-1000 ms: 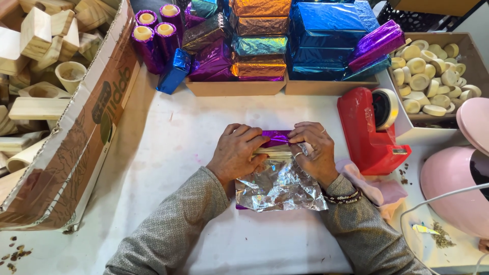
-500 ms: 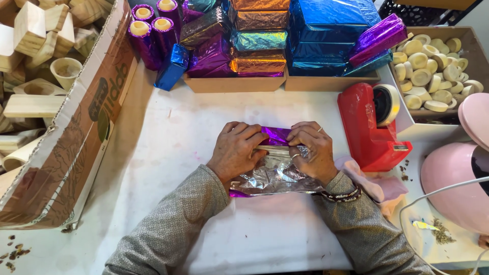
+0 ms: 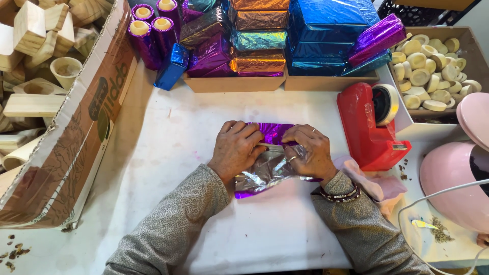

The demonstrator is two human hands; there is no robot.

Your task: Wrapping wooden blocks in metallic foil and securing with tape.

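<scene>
A sheet of purple foil point(image 3: 265, 173), silver on its inner side, lies crumpled on the white table point(image 3: 183, 132) around a small block that is mostly hidden. My left hand point(image 3: 236, 150) presses down on the left end of the wrapped block, fingers curled over the foil. My right hand point(image 3: 308, 152) grips the right end, its fingers pinching the foil against the block. The purple outer face of the foil shows between the two hands at the far side.
A red tape dispenser point(image 3: 369, 127) stands right of my hands. Behind are boxes of foil-wrapped bars point(image 3: 260, 46), purple wrapped cylinders point(image 3: 147, 35), and a box of pale round pieces point(image 3: 433, 66). A cardboard box of wooden blocks point(image 3: 46, 76) sits left; pink objects point(image 3: 458, 178) right.
The loose silver flap has been folded up toward the block, so the foil is shorter at the near side. Both hands stayed on the block, rolling it slightly away from me.
</scene>
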